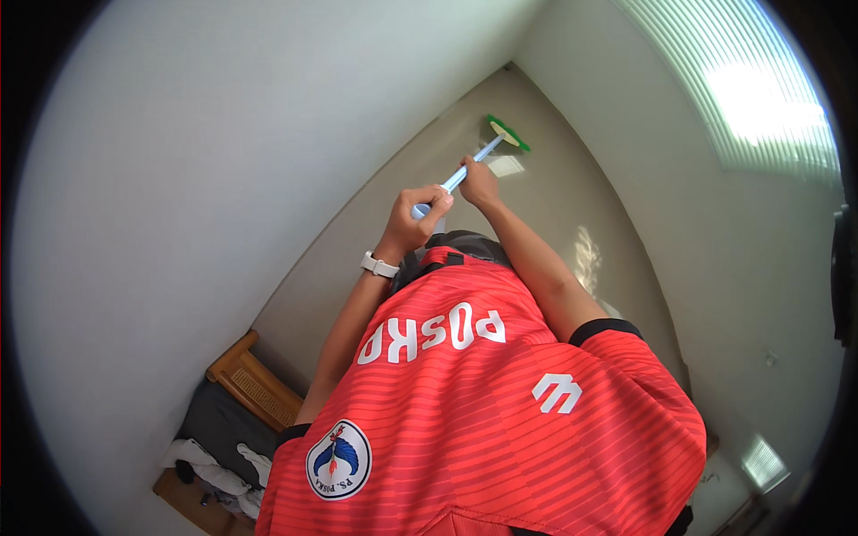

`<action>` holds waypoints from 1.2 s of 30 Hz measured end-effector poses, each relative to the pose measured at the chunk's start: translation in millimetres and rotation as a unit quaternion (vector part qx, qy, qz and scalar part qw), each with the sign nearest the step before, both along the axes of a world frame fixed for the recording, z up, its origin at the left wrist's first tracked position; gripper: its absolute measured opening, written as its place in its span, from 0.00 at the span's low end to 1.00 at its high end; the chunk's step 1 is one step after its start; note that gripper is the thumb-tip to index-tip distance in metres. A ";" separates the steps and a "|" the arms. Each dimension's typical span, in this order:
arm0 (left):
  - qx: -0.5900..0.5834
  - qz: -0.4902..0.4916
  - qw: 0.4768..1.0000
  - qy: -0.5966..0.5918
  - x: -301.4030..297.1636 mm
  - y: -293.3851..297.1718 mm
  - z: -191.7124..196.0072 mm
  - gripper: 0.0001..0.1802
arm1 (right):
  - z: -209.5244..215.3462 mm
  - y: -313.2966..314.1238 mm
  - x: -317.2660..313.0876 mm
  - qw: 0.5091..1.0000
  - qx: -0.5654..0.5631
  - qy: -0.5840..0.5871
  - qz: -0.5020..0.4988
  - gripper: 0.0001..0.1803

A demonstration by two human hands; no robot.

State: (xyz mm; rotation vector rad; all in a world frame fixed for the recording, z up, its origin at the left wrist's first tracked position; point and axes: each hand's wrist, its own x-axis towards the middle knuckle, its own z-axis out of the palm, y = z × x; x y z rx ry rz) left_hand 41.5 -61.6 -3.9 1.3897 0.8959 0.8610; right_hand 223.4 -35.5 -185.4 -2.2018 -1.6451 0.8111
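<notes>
A broom with a light blue handle (454, 180) slants away from me across the floor. Its cream head with green bristles (505, 134) rests on the floor near the far corner. My left hand (418, 217), with a pale watch on the wrist, is wrapped round the handle close to its upper end. Farther down the same handle, my right hand (480, 182) grips it with closed fingers.
Smooth beige floor (554, 179) narrows to a corner between two pale walls. Sunlight falls through a window with blinds (742, 80) at the upper right. At the lower left stands a wooden bench (255, 380) with a dark cushion and crumpled white cloth (210, 469).
</notes>
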 end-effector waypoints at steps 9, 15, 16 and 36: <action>0.004 -0.026 1.000 0.017 27.6 14.9 112.8 0.22 | -36.4 -16.4 -18.3 0.941 -0.023 0.313 0.125 0.13; 0.024 -0.060 0.995 0.071 26.2 8.9 133.7 0.21 | -68.6 -17.8 -48.5 0.918 -0.017 0.380 0.111 0.14; 0.022 -0.073 0.993 0.086 28.2 9.0 128.1 0.20 | -71.5 -16.2 -52.7 0.915 -0.015 0.389 0.104 0.14; 0.020 0.028 0.999 0.027 -40.4 18.3 39.0 0.19 | 18.3 17.4 -37.8 0.995 0.025 0.051 0.086 0.21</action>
